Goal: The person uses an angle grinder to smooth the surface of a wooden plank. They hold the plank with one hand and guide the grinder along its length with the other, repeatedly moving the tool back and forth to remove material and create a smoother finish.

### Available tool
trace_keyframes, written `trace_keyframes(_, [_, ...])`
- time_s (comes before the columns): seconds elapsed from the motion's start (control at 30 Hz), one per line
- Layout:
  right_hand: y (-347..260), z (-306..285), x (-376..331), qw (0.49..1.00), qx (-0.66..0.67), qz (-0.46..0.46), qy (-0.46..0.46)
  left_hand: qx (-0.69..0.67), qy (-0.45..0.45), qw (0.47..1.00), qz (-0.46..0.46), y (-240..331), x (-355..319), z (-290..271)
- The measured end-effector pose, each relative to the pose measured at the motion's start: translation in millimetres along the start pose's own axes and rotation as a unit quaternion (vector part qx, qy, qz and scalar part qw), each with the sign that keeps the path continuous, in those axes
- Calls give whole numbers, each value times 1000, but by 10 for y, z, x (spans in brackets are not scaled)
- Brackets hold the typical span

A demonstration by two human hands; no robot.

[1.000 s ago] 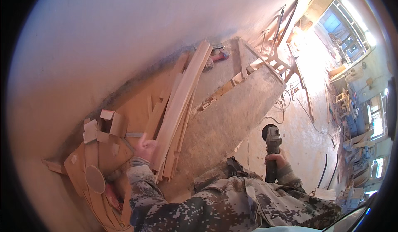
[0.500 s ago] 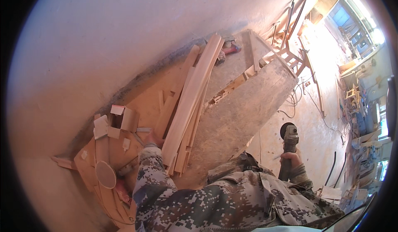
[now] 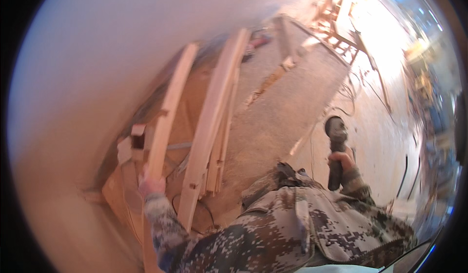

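Note:
My left hand (image 3: 152,185) is closed round a long wooden board (image 3: 170,100) with a small notch in its edge. The board slants up and away, apart from the others. To its right lies a pile of long pale boards (image 3: 214,102), mortised near their close ends. In my right hand (image 3: 344,160) is an angle grinder (image 3: 336,132), gripped by its body with the dark disc end pointing away from me. It hangs off the right side of the bench. Motion blurs the left hand's fingers somewhat.
The worn workbench (image 3: 273,121) runs along a plastered wall (image 3: 97,68). Small open cardboard boxes (image 3: 131,143) sit at the left. A red-bodied tool (image 3: 258,40) lies at the far end. Cables (image 3: 348,95) trail on the floor near a wooden frame (image 3: 346,41).
My left hand has moved left, drawing the notched board away from the pile beside it. The right hand still holds the grinder, slightly farther from me. The view has shifted and blurred.

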State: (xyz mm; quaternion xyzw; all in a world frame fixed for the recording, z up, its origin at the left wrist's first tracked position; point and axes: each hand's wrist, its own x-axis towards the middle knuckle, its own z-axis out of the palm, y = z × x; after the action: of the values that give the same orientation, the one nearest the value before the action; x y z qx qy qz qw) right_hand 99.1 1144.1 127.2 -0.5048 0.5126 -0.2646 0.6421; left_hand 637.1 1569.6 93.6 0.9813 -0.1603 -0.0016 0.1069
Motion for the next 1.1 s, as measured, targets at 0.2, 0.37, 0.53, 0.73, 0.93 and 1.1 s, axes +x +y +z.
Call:
trace_keyframes(0.2, [76, -146, 212, 999, -33, 38, -10, -54, 74, 995, 31, 361, -524, -349])
trace_keyframes(0.37, [-47, -113, 182, 997, -34, 54, 41, -210, 42, 970, 111, 999, -769, 98])
trace_keyframes(0.53, [175, -283, 85, 997, -5, 54, 62, -259, -104, 952, 128, 1966, -1002, 607])
trace_keyframes(0.73, [246, -451, -61, 984, -9, 107, 146, -250, -188, 927, 208, 3031, -630, 1380])
trace_keyframes(0.93, [-181, -438, -234, 974, 13, 133, 181, -175, -221, 914, 293, 3854, 239, 1873])
trace_keyframes(1.1, [-537, -485, -118, 975, -45, 126, 175, -106, -219, 929, 278, 4348, 494, 2141])
